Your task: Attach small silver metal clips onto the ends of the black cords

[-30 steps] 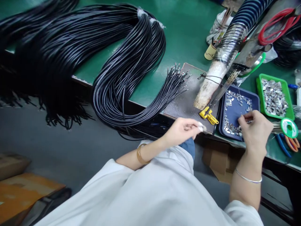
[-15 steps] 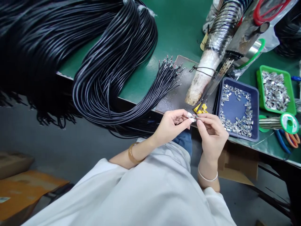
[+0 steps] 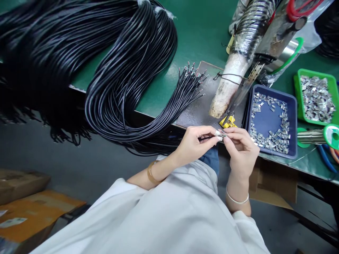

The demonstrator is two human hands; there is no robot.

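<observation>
Thumb and fingers of my left hand (image 3: 194, 145) are closed on a black cable (image 3: 208, 138) near its end, with white coverings on the fingertips. My right hand (image 3: 242, 150) pinches the thin wires (image 3: 224, 134) at that end, and the fingertips of both hands almost meet. Whether a small metal piece sits between them is too small to tell. Both hands are in front of the bench edge, just below a yellow piece (image 3: 228, 122) under the soldering iron (image 3: 250, 78). A bundle of black cables (image 3: 169, 106) with stripped ends lies to the left.
A blue tray (image 3: 292, 123) of small metal connectors stands right of my hands, beside a green tray (image 3: 298, 95) holding more. Solder spools (image 3: 331, 137) and plier handles (image 3: 327, 158) lie farther right. A wrapped duct (image 3: 225, 84) hangs over the metal plate (image 3: 202, 79). Cardboard boxes (image 3: 39, 211) are at lower left.
My left fingers are straighter, and the black cable now shows between them. Both hands have moved slightly right in the picture, and the view has shifted a little.
</observation>
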